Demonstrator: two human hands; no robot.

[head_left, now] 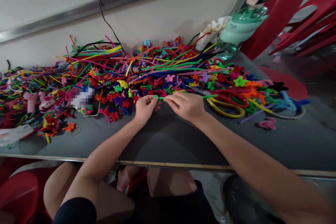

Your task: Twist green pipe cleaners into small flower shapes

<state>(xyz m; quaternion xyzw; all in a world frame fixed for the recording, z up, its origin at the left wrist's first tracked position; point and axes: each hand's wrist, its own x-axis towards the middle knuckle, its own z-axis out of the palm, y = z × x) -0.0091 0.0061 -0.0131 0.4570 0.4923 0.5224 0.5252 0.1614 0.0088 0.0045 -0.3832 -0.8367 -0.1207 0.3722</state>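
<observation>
My left hand (145,107) and my right hand (185,105) meet over the grey table (168,140), both pinched on a green pipe cleaner (159,97) between them. Its free end (210,96) sticks out past the right hand. The fingers of both hands are closed around the bent part. Right behind them lies a big heap of coloured pipe cleaners (136,66) and small twisted pipe-cleaner flowers (240,81).
Yellow-handled scissors (225,109) lie just right of my right hand. A pale green bottle-like object (241,24) stands at the back right by red plastic chairs (301,17). A black cable (102,10) runs down the wall. My knees sit under the table edge (168,164).
</observation>
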